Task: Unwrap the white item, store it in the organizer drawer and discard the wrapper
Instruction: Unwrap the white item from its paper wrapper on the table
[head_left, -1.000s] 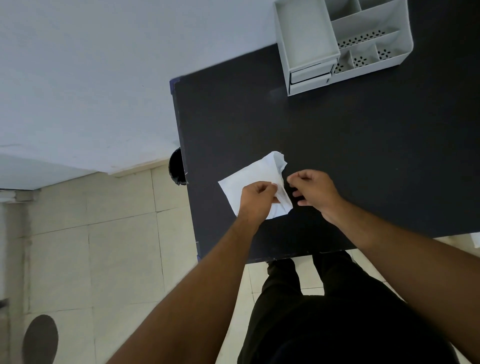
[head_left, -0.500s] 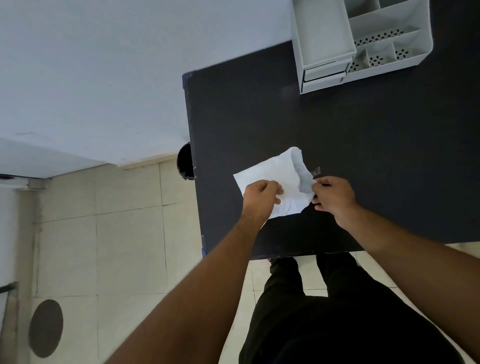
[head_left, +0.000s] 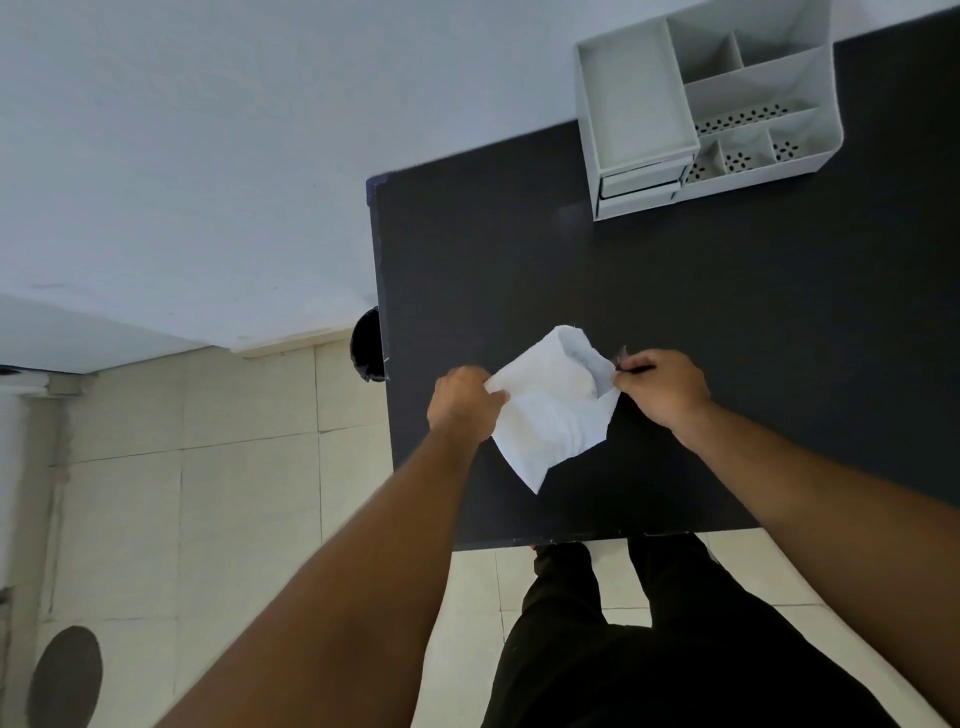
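You are standing at the near edge of the black table (head_left: 727, 312) and holding the white item (head_left: 550, 410) between both hands, over the near left part of the table, close to the left edge.

1. Your left hand (head_left: 462, 402) is gripping the left corner of the white item. The fingers are curling tightly round the material, with the knuckles facing up.
2. Your right hand (head_left: 662, 387) is pinching the right edge of the white item between thumb and fingertips. The other fingers are curling in towards the palm. A thin sliver is showing at the fingertips; what it is cannot be told.
3. The white item is spreading out as a creased sheet between the hands. Its far end is folding up into an open pocket, and its near corner is pointing down towards the near edge of the table. Whether it is touching the table cannot be told.

The white organizer (head_left: 706, 111) is standing at the far edge of the table, well apart from the hands. Its drawer (head_left: 639, 184) is sitting in the left section under an open tray, with the front facing you.

A dark round object (head_left: 366, 345) is showing just beside the left edge of the table, partly hidden by it.
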